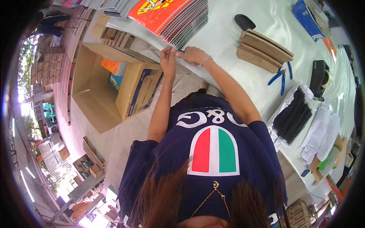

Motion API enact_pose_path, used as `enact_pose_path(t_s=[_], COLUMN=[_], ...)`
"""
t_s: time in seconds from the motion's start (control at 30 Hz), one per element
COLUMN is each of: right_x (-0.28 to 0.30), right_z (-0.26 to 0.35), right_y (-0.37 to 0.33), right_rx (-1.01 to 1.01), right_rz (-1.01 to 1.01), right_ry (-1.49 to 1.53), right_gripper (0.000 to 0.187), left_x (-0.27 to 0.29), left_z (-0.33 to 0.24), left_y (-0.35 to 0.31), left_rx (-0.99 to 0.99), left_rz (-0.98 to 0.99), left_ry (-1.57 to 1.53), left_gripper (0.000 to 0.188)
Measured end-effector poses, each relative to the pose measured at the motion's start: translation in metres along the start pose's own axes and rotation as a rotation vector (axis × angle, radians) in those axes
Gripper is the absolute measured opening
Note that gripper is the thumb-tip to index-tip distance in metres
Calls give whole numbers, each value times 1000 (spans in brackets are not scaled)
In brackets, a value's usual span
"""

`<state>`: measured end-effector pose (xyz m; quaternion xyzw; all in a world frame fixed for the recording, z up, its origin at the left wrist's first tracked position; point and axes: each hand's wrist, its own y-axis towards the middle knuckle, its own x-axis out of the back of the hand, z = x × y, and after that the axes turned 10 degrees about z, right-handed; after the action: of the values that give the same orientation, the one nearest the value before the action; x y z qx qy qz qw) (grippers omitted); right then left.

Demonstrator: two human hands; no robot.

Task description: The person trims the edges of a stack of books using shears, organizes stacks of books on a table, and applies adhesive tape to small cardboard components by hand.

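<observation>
My left hand [167, 61] and my right hand [193, 56] meet at the table's near edge, by the corner of a stack of red spiral-bound notebooks [161, 18]. The fingers of the left are bent and pressed together, with whatever they pinch too small to name. Curled inward, my right hand has its thumb toward the left hand; a bit of blue shows beside its fingers, but I cannot make out what it holds. Black spiral bindings [185, 26] line the stack's right side.
Left of me stands an open cardboard box [131, 91] with colourful items inside. On the white table [224, 45] are a cardboard holder [262, 51], blue-handled pliers [282, 78], a black tape dispenser [318, 78], black spiral coils [292, 116] on white wrapping and a blue box [307, 19].
</observation>
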<state>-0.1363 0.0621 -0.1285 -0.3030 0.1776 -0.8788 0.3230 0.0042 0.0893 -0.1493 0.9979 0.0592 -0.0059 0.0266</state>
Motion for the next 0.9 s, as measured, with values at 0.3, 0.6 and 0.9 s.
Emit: enact_pose_path(t_s=[0.3, 0.6, 0.9], right_x=[-43, -46, -43], right_z=[0, 0, -1], right_y=[-14, -17, -15], right_rx=[62, 82, 36], right_rz=[-677, -699, -671], right_ry=[-624, -624, -642], right_gripper=[44, 41, 43], left_x=[-2, 0, -1], left_z=[-3, -1, -4], left_y=[-3, -3, -3], left_rx=[19, 30, 23], left_rz=[-23, -50, -44], left_ry=[8, 27, 44], left_gripper=[24, 23, 25])
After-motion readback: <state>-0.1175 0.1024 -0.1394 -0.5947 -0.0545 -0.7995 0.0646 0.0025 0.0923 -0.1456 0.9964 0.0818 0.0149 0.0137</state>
